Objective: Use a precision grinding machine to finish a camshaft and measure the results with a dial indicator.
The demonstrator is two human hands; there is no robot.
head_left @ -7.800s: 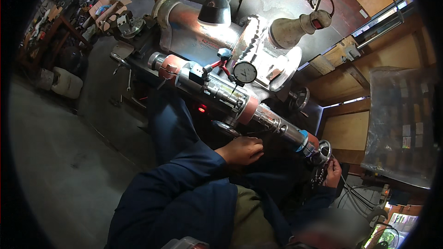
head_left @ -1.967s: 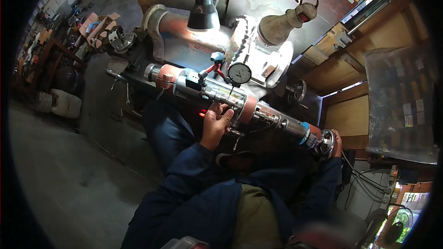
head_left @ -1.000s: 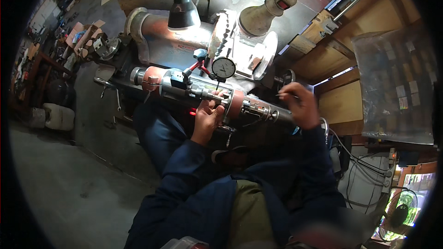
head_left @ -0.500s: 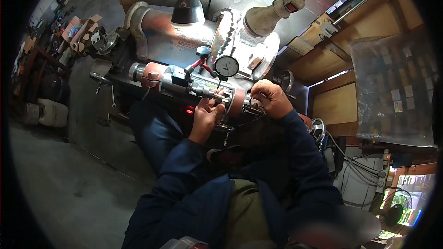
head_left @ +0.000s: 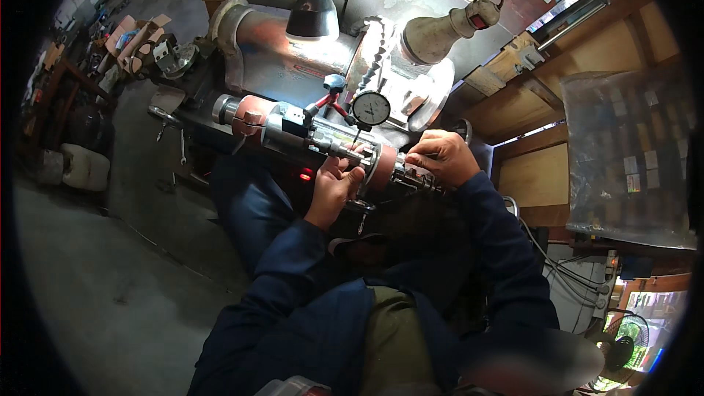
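My left hand (head_left: 336, 192) is curled from below around a slim metal shaft (head_left: 339, 148), with its fingertips partly hidden behind it. The shaft is held in line between two red-brown machine blocks, a left block (head_left: 253, 115) and a right block (head_left: 384, 169). At the right block's outer end my right hand (head_left: 449, 159) has its thumb and fingers pinched together by a metal fitting (head_left: 412, 177); what is between them is too small to make out. Over the shaft stands a round dial gauge (head_left: 371, 108), its stem pointing down. A red jointed arm (head_left: 323, 106) with a blue knob (head_left: 334, 83) carries the gauge.
A black lamp (head_left: 313, 15) and a beige lamp (head_left: 434, 34) hang behind the shaft. Between them is a ribbed bellows (head_left: 374, 51), and a pale wheel (head_left: 434, 92) sits behind my right hand. A small crank handle (head_left: 361, 209) juts out below. Wrenches (head_left: 182, 148) hang left.
The whole scene has shifted a little to the right in the picture as the view turned. Both hands remain at the same parts; my right hand's fingers look slightly straighter.
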